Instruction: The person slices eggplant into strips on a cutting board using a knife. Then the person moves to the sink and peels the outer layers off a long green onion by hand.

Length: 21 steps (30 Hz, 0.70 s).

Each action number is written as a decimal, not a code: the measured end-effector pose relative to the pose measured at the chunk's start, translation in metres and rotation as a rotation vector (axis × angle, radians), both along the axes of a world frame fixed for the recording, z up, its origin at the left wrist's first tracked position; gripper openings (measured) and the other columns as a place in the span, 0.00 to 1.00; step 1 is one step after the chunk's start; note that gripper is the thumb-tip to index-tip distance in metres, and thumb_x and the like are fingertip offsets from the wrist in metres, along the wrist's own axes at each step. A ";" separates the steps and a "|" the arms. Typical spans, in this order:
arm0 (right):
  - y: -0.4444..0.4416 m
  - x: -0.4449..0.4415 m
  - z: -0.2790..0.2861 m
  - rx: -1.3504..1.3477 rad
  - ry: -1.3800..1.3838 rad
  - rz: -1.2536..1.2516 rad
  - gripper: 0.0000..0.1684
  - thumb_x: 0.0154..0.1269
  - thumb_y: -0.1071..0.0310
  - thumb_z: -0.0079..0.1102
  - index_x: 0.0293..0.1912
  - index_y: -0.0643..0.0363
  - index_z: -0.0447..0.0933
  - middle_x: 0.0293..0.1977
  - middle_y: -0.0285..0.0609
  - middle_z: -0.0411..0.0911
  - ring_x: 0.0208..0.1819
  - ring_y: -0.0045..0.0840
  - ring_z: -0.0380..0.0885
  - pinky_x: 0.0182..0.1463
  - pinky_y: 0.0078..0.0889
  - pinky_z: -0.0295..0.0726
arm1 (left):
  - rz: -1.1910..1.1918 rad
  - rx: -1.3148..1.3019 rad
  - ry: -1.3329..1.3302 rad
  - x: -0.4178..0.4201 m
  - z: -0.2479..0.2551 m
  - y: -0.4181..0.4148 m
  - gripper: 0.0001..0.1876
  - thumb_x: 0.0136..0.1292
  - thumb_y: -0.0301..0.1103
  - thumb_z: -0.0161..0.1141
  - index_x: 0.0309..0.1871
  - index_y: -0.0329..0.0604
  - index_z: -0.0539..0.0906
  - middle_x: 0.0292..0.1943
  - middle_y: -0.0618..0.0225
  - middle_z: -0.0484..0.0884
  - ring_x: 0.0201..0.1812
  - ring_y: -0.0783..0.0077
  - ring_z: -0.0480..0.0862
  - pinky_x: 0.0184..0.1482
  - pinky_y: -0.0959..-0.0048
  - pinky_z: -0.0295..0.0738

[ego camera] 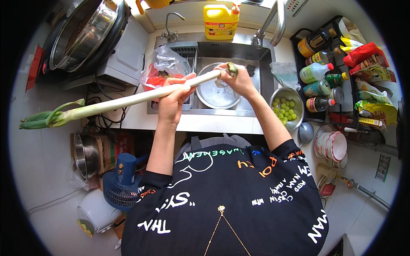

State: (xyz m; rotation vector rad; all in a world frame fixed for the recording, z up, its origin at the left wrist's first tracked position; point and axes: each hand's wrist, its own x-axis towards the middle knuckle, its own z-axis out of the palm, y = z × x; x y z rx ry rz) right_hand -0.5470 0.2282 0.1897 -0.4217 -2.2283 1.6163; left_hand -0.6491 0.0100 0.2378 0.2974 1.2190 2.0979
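A long, thick green onion (pixel 128 100) is held slantwise over the counter and sink, its green leaves at the far left. My left hand (pixel 174 96) grips its white stalk near the sink's left side. At the stalk's right end is my right hand (pixel 237 78), with a dark greenish-brown piece between its fingers; whether that piece is attached to the onion is unclear. Below the right hand, a round metal basin (pixel 214 104) sits in the stainless-steel sink (pixel 266 67).
A plastic bag (pixel 169 57) lies by the dish rack (pixel 194 54). Right of the sink are a cloth (pixel 285 73), a metal bowl (pixel 299 120) of green grapes and a rack of bottles (pixel 314 73). Behind stand a yellow jug (pixel 220 24) and a faucet (pixel 261 33).
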 end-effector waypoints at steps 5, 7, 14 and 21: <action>0.002 -0.002 0.011 -0.258 -0.053 0.012 0.28 0.73 0.44 0.57 0.44 0.63 0.84 0.30 0.38 0.82 0.35 0.21 0.80 0.41 0.28 0.79 | 0.026 0.013 0.027 0.000 0.004 0.001 0.09 0.61 0.14 0.57 0.42 0.36 0.76 0.57 0.36 0.81 0.62 0.47 0.82 0.65 0.57 0.82; 0.006 -0.006 0.004 -0.142 -0.056 0.008 0.39 0.70 0.29 0.53 0.41 0.61 0.82 0.29 0.38 0.79 0.34 0.23 0.78 0.39 0.29 0.77 | 0.026 0.021 0.007 0.002 0.012 0.004 0.08 0.61 0.14 0.57 0.42 0.36 0.77 0.57 0.36 0.81 0.61 0.47 0.83 0.65 0.56 0.82; -0.005 -0.009 0.017 -0.213 -0.091 -0.057 0.38 0.69 0.28 0.53 0.37 0.59 0.76 0.27 0.36 0.74 0.30 0.19 0.72 0.34 0.27 0.71 | -0.002 0.042 -0.023 0.000 0.016 0.004 0.07 0.63 0.16 0.56 0.43 0.33 0.75 0.54 0.36 0.82 0.56 0.48 0.86 0.59 0.61 0.87; -0.023 0.003 0.008 -0.638 -0.170 -0.009 0.30 0.73 0.34 0.53 0.41 0.55 0.72 0.26 0.29 0.66 0.26 0.13 0.62 0.29 0.22 0.60 | -0.027 0.034 -0.055 0.000 0.015 -0.003 0.07 0.62 0.15 0.54 0.42 0.32 0.75 0.53 0.34 0.82 0.56 0.46 0.86 0.59 0.58 0.87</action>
